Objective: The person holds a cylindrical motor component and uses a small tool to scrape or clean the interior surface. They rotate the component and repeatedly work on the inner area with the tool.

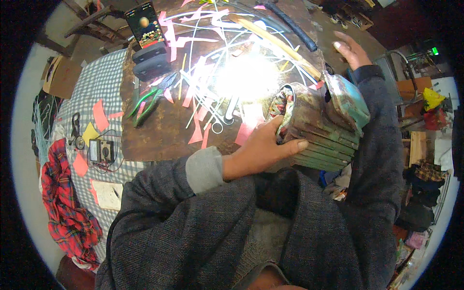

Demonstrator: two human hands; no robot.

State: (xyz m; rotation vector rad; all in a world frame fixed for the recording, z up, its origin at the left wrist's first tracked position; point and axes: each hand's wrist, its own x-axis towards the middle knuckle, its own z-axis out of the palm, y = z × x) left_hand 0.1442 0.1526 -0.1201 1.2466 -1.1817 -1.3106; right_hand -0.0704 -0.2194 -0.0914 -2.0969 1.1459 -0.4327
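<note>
A worn green electric motor housing (324, 133) with ribbed sides rests at the table's near right edge, close to my body. Wire windings (289, 99) show in its open left end. My left hand (258, 150) grips the rim of that end, thumb along the ribs and the other fingers partly hidden. A pale green box-like part (352, 99) sits on the housing's right side. Beyond it, my right hand (352, 50) is raised with its fingers apart and nothing in them. My right forearm passes along the housing's right side.
White tubing (193, 43), pink paper scraps (195, 130), a wooden stick (278, 46) and a black rod (292, 26) lie on the table under glaring light. Green-handled pliers (145, 104) and a propped phone (145, 26) are left. A multimeter (102, 151) and notebook (107, 194) lie on checked cloth.
</note>
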